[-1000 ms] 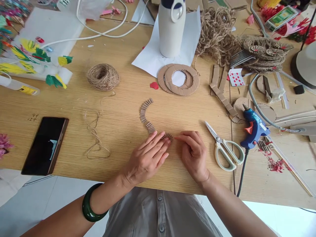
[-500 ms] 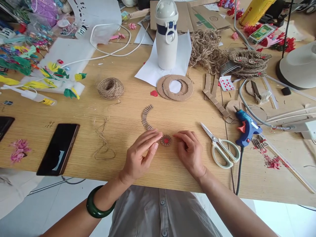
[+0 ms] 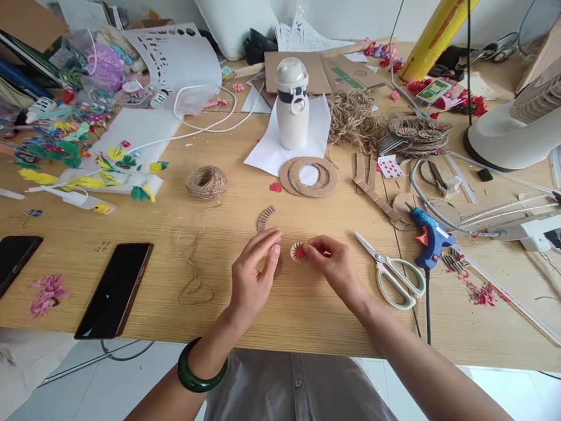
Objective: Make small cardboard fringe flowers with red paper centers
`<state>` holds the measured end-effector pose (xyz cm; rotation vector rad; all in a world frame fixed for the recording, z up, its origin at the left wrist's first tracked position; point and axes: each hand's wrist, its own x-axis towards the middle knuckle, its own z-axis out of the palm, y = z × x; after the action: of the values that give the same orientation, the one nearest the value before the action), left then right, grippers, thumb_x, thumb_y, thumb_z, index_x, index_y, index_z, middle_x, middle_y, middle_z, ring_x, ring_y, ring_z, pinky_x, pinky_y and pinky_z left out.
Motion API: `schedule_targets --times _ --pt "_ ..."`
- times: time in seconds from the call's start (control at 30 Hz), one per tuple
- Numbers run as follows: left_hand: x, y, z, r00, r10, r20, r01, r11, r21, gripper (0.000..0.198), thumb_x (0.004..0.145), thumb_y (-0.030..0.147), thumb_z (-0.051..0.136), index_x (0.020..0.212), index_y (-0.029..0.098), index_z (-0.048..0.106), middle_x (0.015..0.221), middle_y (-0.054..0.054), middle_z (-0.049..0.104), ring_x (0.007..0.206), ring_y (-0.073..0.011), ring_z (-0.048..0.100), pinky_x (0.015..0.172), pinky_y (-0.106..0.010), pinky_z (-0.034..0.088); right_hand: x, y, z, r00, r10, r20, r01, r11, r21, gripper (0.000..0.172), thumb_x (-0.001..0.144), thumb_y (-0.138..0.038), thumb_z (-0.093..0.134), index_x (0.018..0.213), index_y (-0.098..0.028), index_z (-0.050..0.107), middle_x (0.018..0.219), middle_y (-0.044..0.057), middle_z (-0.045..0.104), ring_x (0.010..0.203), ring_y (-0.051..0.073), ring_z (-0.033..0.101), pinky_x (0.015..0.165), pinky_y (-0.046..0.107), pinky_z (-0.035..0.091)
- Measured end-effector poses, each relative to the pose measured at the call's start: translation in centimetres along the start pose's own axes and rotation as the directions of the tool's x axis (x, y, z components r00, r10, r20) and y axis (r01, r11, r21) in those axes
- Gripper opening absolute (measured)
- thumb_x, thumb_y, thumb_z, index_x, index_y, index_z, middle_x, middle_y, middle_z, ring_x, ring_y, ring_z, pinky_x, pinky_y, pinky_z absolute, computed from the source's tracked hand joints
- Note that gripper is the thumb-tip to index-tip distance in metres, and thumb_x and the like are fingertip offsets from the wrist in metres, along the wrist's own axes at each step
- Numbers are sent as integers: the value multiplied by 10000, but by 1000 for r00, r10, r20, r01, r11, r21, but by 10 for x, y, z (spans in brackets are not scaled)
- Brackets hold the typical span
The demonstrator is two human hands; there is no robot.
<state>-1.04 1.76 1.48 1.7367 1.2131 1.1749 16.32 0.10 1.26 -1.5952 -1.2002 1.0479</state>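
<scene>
My right hand [image 3: 335, 268] pinches a small round corrugated cardboard rosette with a red centre [image 3: 298, 252] just above the wooden table [image 3: 315, 304]. My left hand [image 3: 254, 276] is raised beside it, fingers loosely curled around the lower end of a curved strip of corrugated cardboard [image 3: 265, 218]. The strip's upper end lies on the table behind the left fingers. The two hands are close together, a little apart from each other.
Scissors [image 3: 392, 275] and a blue glue gun [image 3: 427, 234] lie right of my right hand. Behind are cardboard rings [image 3: 310, 176], a white bottle [image 3: 291, 105] and a twine ball [image 3: 205, 182]. Two phones [image 3: 114, 289] lie at the left, near loose twine [image 3: 193, 275].
The left hand lifted off the rosette and took up the strip's end. The right hand picked the rosette up in a pinch. The camera tilted up, showing more of the far table.
</scene>
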Motion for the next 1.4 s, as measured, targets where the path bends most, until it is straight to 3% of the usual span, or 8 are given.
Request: schedule_targets --times 0.1,0.2,0.43,0.57,0.7,1.0,1.27,1.4 --pt "13 5 12 934 -336 120 357 879 -317 380 925 437 588 1135 153 726 1114 -124 749 972 -239 724 844 -364 611 10 -7 -2 994 105 -5 -99 951 293 276 788 -455 713 765 -181 684 677 -6 652 534 104 486 504 251 367" --pt "21 7 24 878 -437 196 474 738 -481 367 871 466 656 998 140 765 1055 -113 766 985 -247 714 813 -341 610 15 -11 1 992 116 -42 -94 931 352 310 737 -481 758 769 -180 694 635 -18 615 508 96 454 473 244 342" --pt "19 0 34 899 -432 72 423 815 -395 250 809 408 735 826 163 782 861 -58 789 810 -194 720 771 -283 583 15 -6 14 997 72 25 -77 928 364 315 781 -490 722 727 -183 685 642 -2 647 500 100 477 457 234 363" --pt "18 -3 34 904 -427 35 416 857 -305 249 828 416 707 817 181 790 831 -43 789 769 -200 723 752 -293 594 13 -1 14 997 49 -56 -27 942 335 308 861 -481 640 786 -188 696 665 6 662 557 126 548 496 240 410" --pt "16 -5 37 873 -479 89 470 781 -412 236 807 409 732 847 185 795 824 -35 786 752 -209 733 747 -332 623 13 3 9 993 34 -115 3 952 306 307 888 -484 613 889 -192 708 736 10 672 600 134 585 523 243 445" --pt "17 3 35 780 -520 348 624 604 -496 289 789 406 765 933 157 802 891 -75 788 855 -238 739 802 -379 629 14 5 3 999 -42 27 31 946 322 275 863 -457 674 805 -189 695 813 33 645 715 161 613 643 285 525" --pt "20 10 30 771 -508 384 634 559 -534 348 827 460 715 900 130 794 940 -115 786 925 -281 737 774 -394 632 14 1 0 995 -89 -44 98 942 322 264 813 -439 729 714 -196 697 763 19 609 689 152 574 601 271 474" --pt "20 10 28 768 -516 378 636 552 -539 458 883 530 616 1026 123 771 1010 -133 778 982 -284 730 852 -411 609 14 0 0 994 61 -94 -19 917 399 263 795 -444 743 726 -193 708 633 -11 605 522 111 477 490 251 391"
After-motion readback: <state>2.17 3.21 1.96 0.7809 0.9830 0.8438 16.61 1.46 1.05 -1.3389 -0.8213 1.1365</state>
